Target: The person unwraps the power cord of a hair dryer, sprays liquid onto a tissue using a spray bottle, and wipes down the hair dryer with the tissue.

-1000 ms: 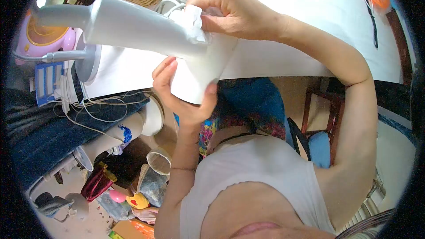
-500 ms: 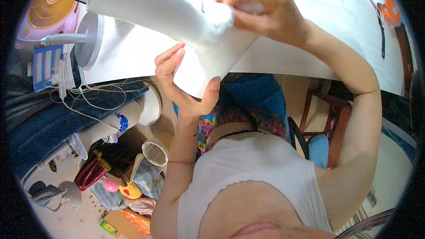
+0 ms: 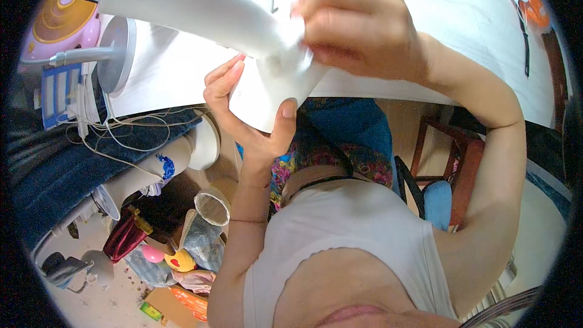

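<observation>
My left hand (image 3: 258, 121) grips the lower end of a smooth white object (image 3: 258, 94), its thumb on one side and fingers on the other. A wide, pale tube-shaped piece (image 3: 188, 9) reaches in from the upper left and meets or overlaps the white object; I cannot tell whether they are joined. Against the white object's upper part, my right hand (image 3: 364, 27) is closed, blurred by motion. A soft white wad (image 3: 296, 29), like tissue or cloth, shows at its fingertips, partly hidden and washed out by glare.
Under my hands is a white-covered table (image 3: 388, 90). A grey round base (image 3: 119, 54) and a pink and yellow item (image 3: 64, 21) stand at left, with loose cables (image 3: 130, 124) below. A dark wooden chair (image 3: 467, 170) is at right, an orange bag (image 3: 534, 6) far right.
My right hand has shifted slightly down over the white object, covering more of it and of the wad. My left hand and the tube-shaped piece appear a little farther left.
</observation>
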Tool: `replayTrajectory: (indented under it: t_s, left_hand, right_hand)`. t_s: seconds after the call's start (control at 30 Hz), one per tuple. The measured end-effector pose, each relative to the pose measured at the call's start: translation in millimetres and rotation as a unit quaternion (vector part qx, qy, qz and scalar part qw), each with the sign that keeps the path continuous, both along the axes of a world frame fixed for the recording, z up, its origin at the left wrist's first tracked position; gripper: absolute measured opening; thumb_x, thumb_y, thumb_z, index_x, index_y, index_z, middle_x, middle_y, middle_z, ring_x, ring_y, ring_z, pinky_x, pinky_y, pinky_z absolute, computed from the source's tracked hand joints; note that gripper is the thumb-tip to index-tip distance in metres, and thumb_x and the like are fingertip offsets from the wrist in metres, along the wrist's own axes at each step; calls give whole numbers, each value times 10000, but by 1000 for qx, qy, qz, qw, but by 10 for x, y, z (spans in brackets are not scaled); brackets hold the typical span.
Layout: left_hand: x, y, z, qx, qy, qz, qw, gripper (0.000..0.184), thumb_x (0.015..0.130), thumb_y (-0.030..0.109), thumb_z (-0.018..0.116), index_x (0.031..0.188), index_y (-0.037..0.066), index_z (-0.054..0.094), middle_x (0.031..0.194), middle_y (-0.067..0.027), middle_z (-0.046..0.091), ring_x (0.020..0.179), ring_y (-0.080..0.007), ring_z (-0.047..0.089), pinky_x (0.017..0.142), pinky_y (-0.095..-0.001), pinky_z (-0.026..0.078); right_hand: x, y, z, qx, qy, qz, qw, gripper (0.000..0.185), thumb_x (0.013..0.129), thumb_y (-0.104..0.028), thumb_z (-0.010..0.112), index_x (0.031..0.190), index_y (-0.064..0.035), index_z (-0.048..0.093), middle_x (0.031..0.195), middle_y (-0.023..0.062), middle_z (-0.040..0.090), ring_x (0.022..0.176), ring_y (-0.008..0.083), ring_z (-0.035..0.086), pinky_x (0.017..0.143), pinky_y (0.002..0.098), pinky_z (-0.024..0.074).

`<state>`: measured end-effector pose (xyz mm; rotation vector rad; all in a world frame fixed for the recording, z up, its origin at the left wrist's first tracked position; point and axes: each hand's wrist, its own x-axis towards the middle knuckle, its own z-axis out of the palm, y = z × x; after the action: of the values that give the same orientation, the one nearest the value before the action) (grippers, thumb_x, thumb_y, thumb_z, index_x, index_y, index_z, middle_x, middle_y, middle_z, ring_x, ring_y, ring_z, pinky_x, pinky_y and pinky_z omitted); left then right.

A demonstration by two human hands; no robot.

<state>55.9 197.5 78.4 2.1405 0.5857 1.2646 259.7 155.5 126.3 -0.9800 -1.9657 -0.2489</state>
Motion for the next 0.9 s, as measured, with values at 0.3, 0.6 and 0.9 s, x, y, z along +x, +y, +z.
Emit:
replayTrajectory:
  t_s: [0.3, 0.6, 0.9]
  left_hand:
    - [22, -3, 0, -76, -35, -27, 996, 612, 726, 326, 656, 1141, -13, 360, 1075, -185, 416, 1028, -257, 433, 912, -380, 354]
    - [-27, -48, -41, -74, -34, -21, 996, 625, 722, 308, 655, 1158, -20, 349, 1086, -191, 409, 1037, -264, 437, 918, -380, 359]
    - [76, -41, -69, -5, -42, 15, 999, 644, 732, 356, 693, 1153, -13, 374, 1084, -187, 436, 1043, -261, 436, 907, -381, 373]
  right_hand:
    - [-5, 81, -36, 20, 9, 38, 999, 125, 650, -30, 678, 700, -30, 563, 798, 78, 577, 685, 217, 586, 570, 287, 489]
    - [-207, -25, -88, 72, -13, 86, 994, 95, 678, -158, 603, 674, -102, 527, 815, 19, 537, 739, 181, 572, 588, 268, 499]
    - [-245, -9, -84, 41, -2, 68, 997, 133, 670, -164, 612, 712, -94, 508, 804, 42, 513, 739, 203, 562, 602, 308, 483]
